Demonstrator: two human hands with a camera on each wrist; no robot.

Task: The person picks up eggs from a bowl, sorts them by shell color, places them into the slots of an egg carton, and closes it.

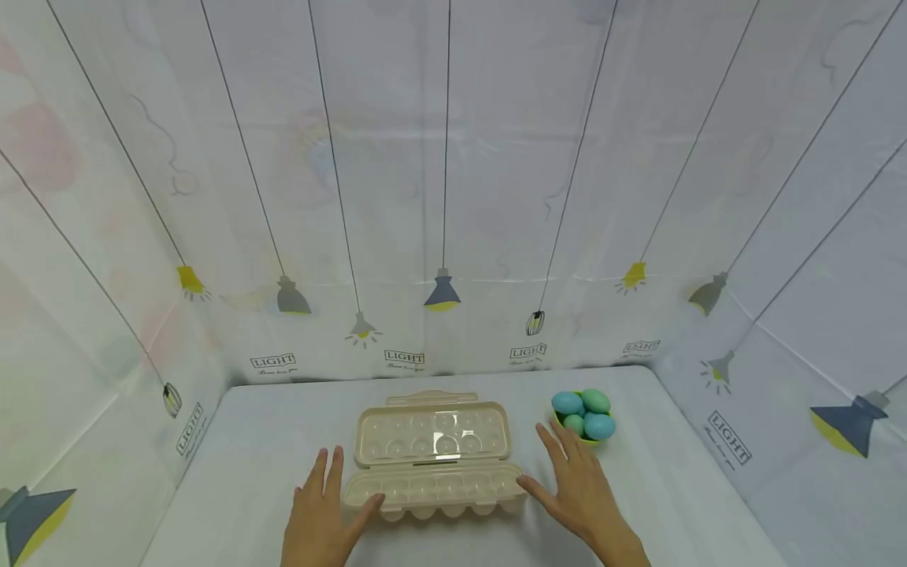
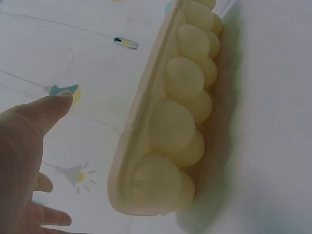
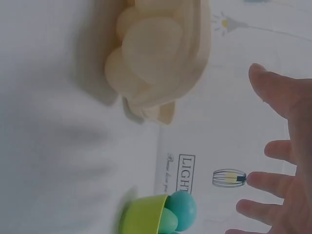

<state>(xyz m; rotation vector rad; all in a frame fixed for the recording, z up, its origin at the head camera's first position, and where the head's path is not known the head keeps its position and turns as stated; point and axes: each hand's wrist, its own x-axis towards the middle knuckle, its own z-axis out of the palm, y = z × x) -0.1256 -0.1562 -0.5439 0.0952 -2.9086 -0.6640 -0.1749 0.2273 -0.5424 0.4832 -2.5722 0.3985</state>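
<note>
Nearest the camera, the left hand (image 1: 317,516) and the right hand (image 1: 584,504) are held with their fingers spread apart, thumbs turned inward, and nothing is clasped by either. Between them the egg carton (image 1: 432,498) is set on the surface (image 1: 269,441), its lid (image 1: 425,429) laid back on the far side; no eggs can be made out in it. Although its ends are met by both thumbs in the head view, a gap is shown between thumb and plastic in each wrist view (so contact should not be assumed). Beside the right fingertips, a yellow-green cup (image 3: 141,217) is heaped with blue and green eggs (image 1: 599,426), some raised above the rim. It is judged that the carton could be skewed if one end were bumped by a thumb, and that the opened lid could be flipped over if its far flap were caught. Eggs could be knocked off the heap, or the cup tipped, were it brushed by the right fingers in a sideways sweep. Most room for moving is offered on the left, between the carton and the side edge; a narrower strip is left between carton and cup. At the back, reach is bounded by the lamp-printed wall covering (image 1: 496,197), met by the surface's far edge.
</note>
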